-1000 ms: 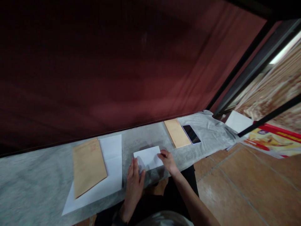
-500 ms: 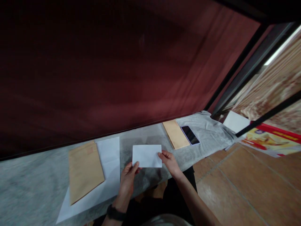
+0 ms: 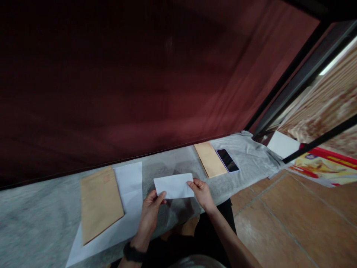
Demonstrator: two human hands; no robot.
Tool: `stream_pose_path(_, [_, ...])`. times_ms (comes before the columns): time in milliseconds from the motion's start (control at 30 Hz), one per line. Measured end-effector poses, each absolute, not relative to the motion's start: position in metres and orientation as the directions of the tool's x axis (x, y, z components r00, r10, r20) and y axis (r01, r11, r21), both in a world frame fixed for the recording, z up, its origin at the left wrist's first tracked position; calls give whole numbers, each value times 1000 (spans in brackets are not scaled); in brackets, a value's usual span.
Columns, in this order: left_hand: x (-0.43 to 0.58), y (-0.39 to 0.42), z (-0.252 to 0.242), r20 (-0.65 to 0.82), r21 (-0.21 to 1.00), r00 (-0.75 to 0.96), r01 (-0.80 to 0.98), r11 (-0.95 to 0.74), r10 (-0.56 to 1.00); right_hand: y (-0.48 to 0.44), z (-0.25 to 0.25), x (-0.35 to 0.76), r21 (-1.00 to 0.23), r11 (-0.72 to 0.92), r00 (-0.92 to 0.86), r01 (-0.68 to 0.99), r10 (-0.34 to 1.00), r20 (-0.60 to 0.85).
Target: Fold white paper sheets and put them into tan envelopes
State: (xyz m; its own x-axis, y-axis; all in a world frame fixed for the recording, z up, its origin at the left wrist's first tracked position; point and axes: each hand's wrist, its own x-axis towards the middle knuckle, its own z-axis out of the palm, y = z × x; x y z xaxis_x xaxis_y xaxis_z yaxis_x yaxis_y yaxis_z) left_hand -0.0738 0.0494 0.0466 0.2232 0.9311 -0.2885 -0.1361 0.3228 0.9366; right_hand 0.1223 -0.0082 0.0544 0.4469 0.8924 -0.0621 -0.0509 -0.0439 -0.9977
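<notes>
A white rectangular sheet of paper, perhaps folded, is held above the grey cloth by both hands. My left hand pinches its lower left corner, thumb on top. At the right edge, my right hand grips it between thumb and fingers. Left of my hands, a brown envelope lies on a larger white sheet. Beyond my right hand rests a smaller brown envelope, with a phone beside it, its dark screen facing up.
Grey cloth covers the long narrow surface, which runs along a dark red panel. Black frame bars stand at the right. On the tiled floor lie a colourful printed sheet and a white box-like item.
The paper has tilted in my hands, its upper left corner now lower and further left, and it looks shallower. Both hands keep their grip. The view has shifted slightly.
</notes>
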Motion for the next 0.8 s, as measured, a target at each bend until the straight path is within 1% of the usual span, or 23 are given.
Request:
stream_pose_path(233, [-71,49,41,-300,920,204,-196,339,932,-8,55,124,-998,-44,407,45,913,-22])
stream_pose_path(500, [-72,50,45,-285,934,174,-169,314,943,-4,52,123,-999,-16,405,-39,914,-30])
stream_pose_path(700, [-75,49,46,-278,942,162,-149,302,947,-5,44,125,-998,-50,436,26,899,-33])
stream_pose_path(800, [-75,49,47,-253,948,174,-149,280,952,-6,44,124,-999,-45,438,30,899,-27])
